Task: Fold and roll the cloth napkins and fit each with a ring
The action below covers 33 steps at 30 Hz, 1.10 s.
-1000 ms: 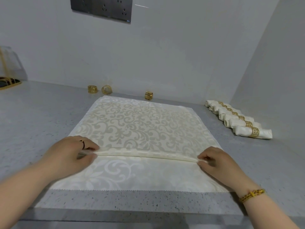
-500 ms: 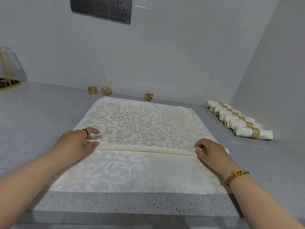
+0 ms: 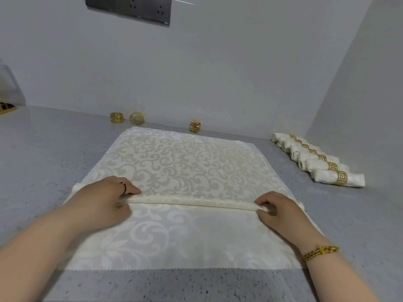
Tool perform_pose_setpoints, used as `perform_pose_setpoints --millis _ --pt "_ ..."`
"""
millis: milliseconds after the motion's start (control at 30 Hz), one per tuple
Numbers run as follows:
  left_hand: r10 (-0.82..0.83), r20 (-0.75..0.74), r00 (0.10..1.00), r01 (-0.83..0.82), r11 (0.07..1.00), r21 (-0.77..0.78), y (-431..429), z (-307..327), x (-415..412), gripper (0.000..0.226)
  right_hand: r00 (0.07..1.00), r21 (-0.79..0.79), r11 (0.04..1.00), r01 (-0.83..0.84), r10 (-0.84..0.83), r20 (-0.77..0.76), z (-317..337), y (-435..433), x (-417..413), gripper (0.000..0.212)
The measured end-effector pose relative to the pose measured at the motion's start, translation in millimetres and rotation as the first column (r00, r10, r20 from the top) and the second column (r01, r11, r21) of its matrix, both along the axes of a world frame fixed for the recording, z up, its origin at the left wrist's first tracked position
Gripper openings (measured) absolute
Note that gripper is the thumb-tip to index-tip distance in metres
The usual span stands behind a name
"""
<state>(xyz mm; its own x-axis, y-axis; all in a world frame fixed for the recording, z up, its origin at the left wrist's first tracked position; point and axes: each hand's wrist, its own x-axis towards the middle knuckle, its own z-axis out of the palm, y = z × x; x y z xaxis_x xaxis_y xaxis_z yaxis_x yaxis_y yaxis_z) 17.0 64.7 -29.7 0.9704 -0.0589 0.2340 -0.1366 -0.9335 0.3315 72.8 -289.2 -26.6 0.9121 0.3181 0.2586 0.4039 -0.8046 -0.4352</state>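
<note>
Already roughly six ringed rolls (image 3: 325, 177) lay right of damask napkin (image 3: 185, 166), count unsure; three gold rings (image 3: 117, 117) beyond it. Left hand (image 3: 102, 201), right hand (image 3: 281, 212) pinched fold ridge across it; rolling, ringing left.

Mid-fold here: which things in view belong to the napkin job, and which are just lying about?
Job: cream damask cloth napkin, pinched along its fold by left hand and right hand; three loose gold metal rings; row of finished ringed napkin rolls.
Lying about: dark grey wall socket panel; gold wire object at far left edge.
</note>
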Motion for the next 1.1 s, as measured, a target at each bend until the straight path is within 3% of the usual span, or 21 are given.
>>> perform_pose_setpoints --millis 267,433,600,733,867,1000,1100 --pt "0.105 0.225 0.969 -0.097 0.994 -0.049 -2 -1 5 0.033 0.992 -0.056 0.996 0.069 -0.062 0.112 3 6 1 0.018" --pt "0.111 0.148 0.983 -0.102 0.993 -0.064 -2 -7 6 0.026 0.991 -0.083 0.994 0.068 -0.058 0.119 1 8 2 0.022" --pt "0.069 0.207 0.976 -0.061 0.997 -0.046 -4 -4 3 0.015 0.984 -0.091 0.994 0.067 -0.051 0.17 -1 9 3 0.009" --pt "-0.046 0.132 0.99 0.057 0.995 -0.086 -5 0 -1 0.04 0.999 -0.027 1.0 -0.012 0.014 0.051 2 3 -3 0.021" --pt "-0.112 0.027 0.993 0.116 0.973 -0.199 -4 0 -9 0.022 0.998 0.056 0.998 -0.037 0.04 -0.046 6 0 -8 0.023" --pt "-0.073 0.117 0.99 0.085 0.991 -0.102 -7 1 -4 0.025 1.0 0.047 0.999 -0.013 0.014 -0.021 4 1 -3 0.024" --pt "-0.043 0.127 0.991 0.052 0.997 -0.065 -9 -1 2 0.017 1.0 0.019 1.0 0.017 -0.017 0.025 3 4 3 0.01"
